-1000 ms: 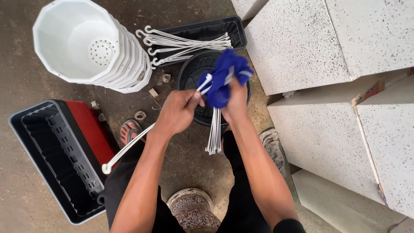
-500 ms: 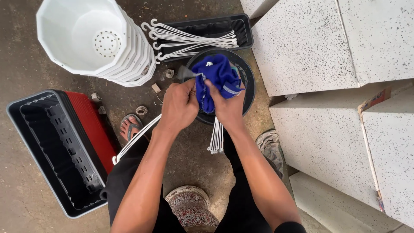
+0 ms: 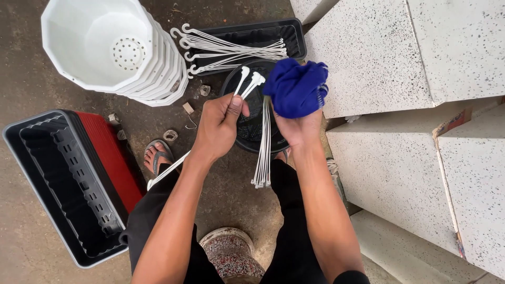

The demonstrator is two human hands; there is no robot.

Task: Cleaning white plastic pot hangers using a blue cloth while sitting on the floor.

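Observation:
My left hand pinches a few white plastic hanger rods, their knobbed ends sticking up past my fingers and one long end trailing down left. My right hand grips a crumpled blue cloth together with a bundle of white rods that hangs down below it. Both hands are held over a round black pot standing on the floor between my legs.
A stack of white octagonal pots lies on its side at top left. More white hooked rods rest on a black rectangular planter. Black and red rectangular planters stand at left. Speckled concrete slabs fill the right.
My right hand has lifted the blue cloth up and to the right, out of the black pot. My left hand has drawn the white rods away from the cloth.

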